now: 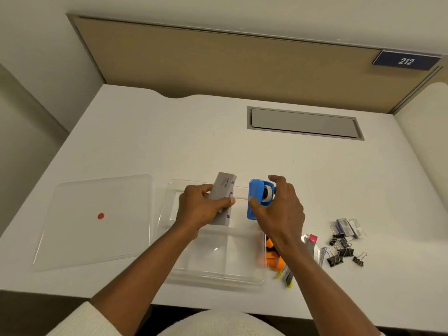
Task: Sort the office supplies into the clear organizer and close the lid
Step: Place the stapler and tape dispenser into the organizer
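Head view: both hands over the rear of the clear organizer (pixel 242 278), centre of frame, on the bench (pixel 169 141). Left hand (pixel 202 209): grip closed on a grey punch (pixel 221 190), thumb across its lower face, body angled up-left. Right hand (pixel 278 209): grip closed on a blue tape dispenser (pixel 254 197), thumb on the near face, fingers over the top. Lid (pixel 97 221) lies flat, off, at left w/ a red dot. Not yet sorted, lower right: binder clips (pixel 344 248), staple boxes (pixel 349 226), highlighters (pixel 286 275); orange items (pixel 272 255) sit at the organizer's right wall, inside or outside unclear.

Judgement: step in hand is seating both items in rear compartments. Lower each flat, long side parallel to the dividers, one per compartment; keep height below the rim so the lid shuts. Release only once bottomed.
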The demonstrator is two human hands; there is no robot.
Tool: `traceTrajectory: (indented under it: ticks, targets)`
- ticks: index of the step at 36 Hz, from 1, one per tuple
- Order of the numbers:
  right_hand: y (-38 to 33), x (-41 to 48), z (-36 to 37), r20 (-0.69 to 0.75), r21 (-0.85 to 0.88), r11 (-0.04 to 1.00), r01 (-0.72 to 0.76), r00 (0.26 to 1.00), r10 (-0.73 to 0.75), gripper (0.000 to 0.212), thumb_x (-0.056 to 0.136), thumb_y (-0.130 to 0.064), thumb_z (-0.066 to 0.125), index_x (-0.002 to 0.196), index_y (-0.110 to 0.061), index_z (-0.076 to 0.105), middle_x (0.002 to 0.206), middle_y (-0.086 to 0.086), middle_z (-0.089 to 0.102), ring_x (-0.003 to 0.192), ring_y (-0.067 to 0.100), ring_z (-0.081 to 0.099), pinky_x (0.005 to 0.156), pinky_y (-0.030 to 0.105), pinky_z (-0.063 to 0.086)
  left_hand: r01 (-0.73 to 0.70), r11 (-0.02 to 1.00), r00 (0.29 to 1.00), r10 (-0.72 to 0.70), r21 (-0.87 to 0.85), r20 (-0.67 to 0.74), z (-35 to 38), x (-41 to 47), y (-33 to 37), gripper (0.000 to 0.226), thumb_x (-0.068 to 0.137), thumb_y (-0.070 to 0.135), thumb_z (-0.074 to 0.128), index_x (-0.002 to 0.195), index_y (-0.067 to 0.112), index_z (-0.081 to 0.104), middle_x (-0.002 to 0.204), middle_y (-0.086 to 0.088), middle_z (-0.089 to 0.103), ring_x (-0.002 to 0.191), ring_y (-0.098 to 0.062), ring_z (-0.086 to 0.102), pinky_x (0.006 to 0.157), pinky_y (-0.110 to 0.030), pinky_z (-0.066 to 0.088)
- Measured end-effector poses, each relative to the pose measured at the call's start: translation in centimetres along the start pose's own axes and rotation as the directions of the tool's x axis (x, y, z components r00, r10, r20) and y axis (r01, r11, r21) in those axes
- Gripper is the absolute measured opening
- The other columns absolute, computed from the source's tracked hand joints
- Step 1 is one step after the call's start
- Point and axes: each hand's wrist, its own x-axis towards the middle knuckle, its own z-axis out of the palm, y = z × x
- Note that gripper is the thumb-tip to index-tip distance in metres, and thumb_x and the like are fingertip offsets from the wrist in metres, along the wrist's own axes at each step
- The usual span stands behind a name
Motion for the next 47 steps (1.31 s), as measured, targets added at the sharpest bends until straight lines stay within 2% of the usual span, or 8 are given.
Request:
traceTrajectory:
  ticks: [4, 11, 16, 23, 30, 36, 40, 47]
  targets:
    - [-0.1, -0.3, 1.9, 0.033, -0.112, 0.994, 0.012, 0.999, -0.008, 0.066, 0.081, -0.043, 0.075, 0.139, -0.027, 0.048, 0.117, 0.005, 0.060, 0.088, 0.024, 0.064, 0.066, 0.030, 0.044, -0.037, 0.954, 0.994, 0.067, 0.297, -0.091, -0.4, 1.0, -0.5, 0.068, 0.068, 0.052, 0.091, 0.127, 0.022, 0.073, 0.120, -0.002, 0.077, 0.096, -0.025, 0.075, 0.078, -0.030, 0.062]
    - [0.4, -0.4, 5.1, 0.128, -0.267, 0.963, 0.019, 0.992, 0.016, 0.058, 0.083, -0.041, 0.073, 0.131, -0.019, 0.051, 0.111, 0.006, 0.059, 0.090, 0.026, 0.063, 0.061, 0.030, 0.041, 0.005, 0.880, 0.998, 0.028, 0.475, -0.062, 1.4, 1.7, -0.6, 0.067, 0.075, 0.047, 0.088, 0.131, 0.017, 0.065, 0.128, -0.010, 0.070, 0.113, -0.032, 0.069, 0.072, -0.027, 0.052]
    - [0.8, -0.6, 6.6, 0.206, -0.383, 0.920, 0.086, 0.979, -0.006, 0.052, 0.086, -0.040, 0.070, 0.128, -0.018, 0.051, 0.109, 0.006, 0.059, 0.091, 0.022, 0.061, 0.064, 0.032, 0.052, 0.017, 0.850, 0.997, 0.024, 0.527, -0.071, 2.2, 2.0, -0.9, 0.069, 0.075, 0.047, 0.088, 0.131, 0.015, 0.062, 0.127, -0.011, 0.069, 0.112, -0.033, 0.069, 0.071, -0.028, 0.050]
    - [1.5, -0.4, 7.7, 0.309, -0.416, 0.896, 0.159, 0.951, -0.025, 0.052, 0.094, -0.038, 0.066, 0.138, -0.017, 0.049, 0.118, 0.008, 0.061, 0.099, 0.024, 0.061, 0.071, 0.030, 0.049, 0.007, 0.787, 0.998, 0.033, 0.617, -0.053, 2.9, 2.4, -0.9, 0.064, 0.073, 0.045, 0.087, 0.126, 0.017, 0.064, 0.118, -0.009, 0.068, 0.107, -0.033, 0.069, 0.067, -0.030, 0.049]
    - [2.8, 0.2, 6.9, 0.343, -0.389, 0.896, 0.214, 0.936, -0.074, 0.036, 0.094, -0.027, 0.065, 0.126, -0.013, 0.056, 0.113, 0.008, 0.062, 0.088, 0.023, 0.064, 0.071, 0.030, 0.053, -0.048, 0.708, 0.997, 0.075, 0.704, -0.007, 3.7, 2.8, -0.6, 0.062, 0.075, 0.044, 0.085, 0.126, 0.019, 0.062, 0.116, -0.007, 0.067, 0.105, -0.031, 0.068, 0.074, -0.033, 0.056]
    - [3.0, 0.4, 7.0, 0.377, -0.366, 0.897, 0.248, 0.921, -0.101, 0.043, 0.092, -0.028, 0.068, 0.131, -0.014, 0.055, 0.119, 0.008, 0.059, 0.092, 0.022, 0.065, 0.074, 0.028, 0.052, -0.050, 0.599, 0.999, 0.026, 0.799, 0.043, 3.5, 2.7, -0.6, 0.040, 0.074, 0.036, 0.087, 0.100, 0.021, 0.059, 0.073, 0.006, 0.041, 0.063, -0.013, 0.049, 0.052, -0.024, 0.039]
    - [3.2, 0.4, 7.0, 0.402, -0.369, 0.892, 0.261, 0.910, -0.100, 0.052, 0.090, -0.027, 0.071, 0.136, -0.013, 0.052, 0.127, 0.009, 0.057, 0.098, 0.023, 0.066, 0.081, 0.030, 0.056, -0.069, 0.571, 0.998, 0.040, 0.818, 0.056, 4.2, 3.2, -0.5, 0.040, 0.076, 0.037, 0.087, 0.104, 0.021, 0.063, 0.083, 0.004, 0.050, 0.076, -0.017, 0.056, 0.061, -0.026, 0.045]
    - [3.8, 0.4, 7.1, 0.414, -0.354, 0.889, 0.289, 0.901, -0.128, 0.050, 0.091, -0.025, 0.070, 0.135, -0.012, 0.053, 0.127, 0.011, 0.057, 0.100, 0.024, 0.065, 0.077, 0.031, 0.056, -0.076, 0.588, 0.997, 0.055, 0.806, 0.054, 5.4, 4.6, 0.6, 0.025, 0.078, 0.027, 0.083, 0.084, 0.018, 0.061, 0.069, 0.004, 0.049, 0.071, -0.020, 0.057, 0.060, -0.027, 0.047]
